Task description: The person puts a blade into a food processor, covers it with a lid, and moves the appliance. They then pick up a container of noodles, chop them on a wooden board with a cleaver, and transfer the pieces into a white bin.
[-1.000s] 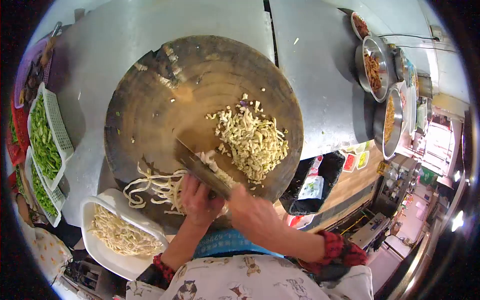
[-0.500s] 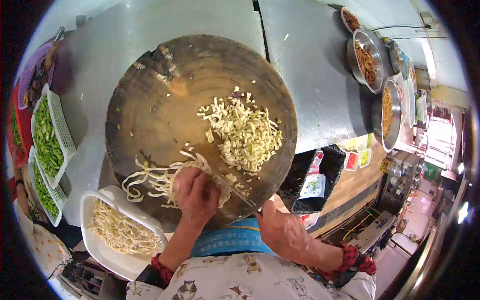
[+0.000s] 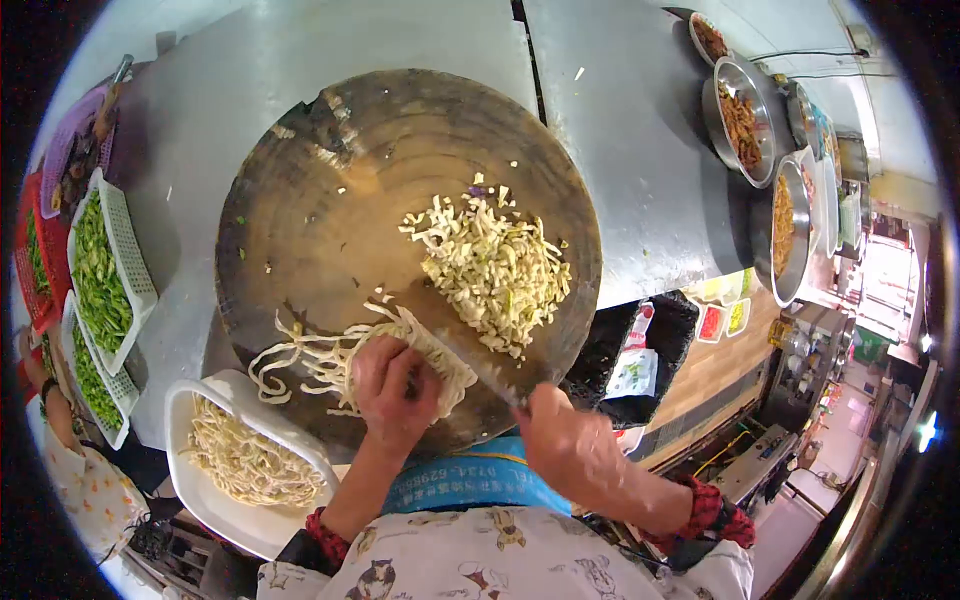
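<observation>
On the round wooden chopping block [image 3: 330, 230] my left hand [image 3: 395, 390] presses a bunch of long pale strips [image 3: 318, 362], its fingers curled over them. Loose ends of the strips trail off to the left. My right hand [image 3: 570, 445] is closed round the handle of a knife [image 3: 470, 357], whose blade lies just right of the bunch, slanting up and left. The handle itself is hidden in my fist. A pile of chopped pale pieces [image 3: 500, 270] sits on the block's right side, beyond the blade. More uncut strips fill a white tub [image 3: 185, 470] at the block's lower left.
Baskets of green vegetables [image 3: 140, 290] stand at the left, near another person's arm [image 3: 60, 415]. Metal bowls of food [image 3: 765, 160] line the right side. A black-lined bin [image 3: 590, 360] sits beside the block at lower right. The metal table [image 3: 640, 220] supports the block.
The knife and my right hand have shifted slightly right, and the blade shows broader. Chopped bits beside the blade now lie closer to the pile. At the left, the other person's arm shows more.
</observation>
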`<state>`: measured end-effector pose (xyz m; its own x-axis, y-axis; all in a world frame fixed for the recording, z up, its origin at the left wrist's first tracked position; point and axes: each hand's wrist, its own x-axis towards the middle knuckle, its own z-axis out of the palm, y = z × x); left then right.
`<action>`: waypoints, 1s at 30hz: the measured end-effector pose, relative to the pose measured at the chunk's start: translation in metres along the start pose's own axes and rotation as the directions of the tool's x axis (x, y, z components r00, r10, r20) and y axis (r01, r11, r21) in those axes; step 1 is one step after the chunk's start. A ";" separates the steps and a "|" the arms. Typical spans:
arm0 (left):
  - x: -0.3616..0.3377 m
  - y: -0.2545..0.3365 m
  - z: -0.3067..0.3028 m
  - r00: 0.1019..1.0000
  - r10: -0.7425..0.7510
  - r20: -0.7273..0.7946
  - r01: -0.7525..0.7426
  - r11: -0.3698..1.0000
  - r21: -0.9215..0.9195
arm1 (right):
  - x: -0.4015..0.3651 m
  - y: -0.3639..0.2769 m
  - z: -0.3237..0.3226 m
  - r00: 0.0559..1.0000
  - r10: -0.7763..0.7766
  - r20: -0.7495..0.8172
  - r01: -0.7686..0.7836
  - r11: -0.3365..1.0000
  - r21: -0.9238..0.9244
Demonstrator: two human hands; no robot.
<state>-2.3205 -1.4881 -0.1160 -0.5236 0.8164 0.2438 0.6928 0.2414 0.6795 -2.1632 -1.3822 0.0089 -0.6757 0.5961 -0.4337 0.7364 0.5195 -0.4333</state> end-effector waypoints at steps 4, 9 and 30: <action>-0.012 -0.011 0.004 0.990 -0.130 0.056 0.137 0.978 -0.158 | -0.010 -0.010 0.003 0.965 -0.092 0.246 0.091 0.996 0.017; -0.005 -0.009 0.004 0.957 -0.223 0.183 0.257 0.949 -0.183 | 0.020 -0.020 0.009 0.937 0.016 0.349 -0.007 1.000 -0.027; 0.004 -0.001 -0.001 0.998 0.058 -0.032 -0.061 0.993 -0.097 | -0.018 -0.009 0.026 0.952 0.152 0.267 -0.175 0.982 0.065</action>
<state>-2.3239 -1.4853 -0.1152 -0.4983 0.8116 0.3049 0.6722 0.1395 0.7271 -2.1583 -1.4132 0.0002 -0.5401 0.4826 -0.6895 0.8395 0.3660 -0.4015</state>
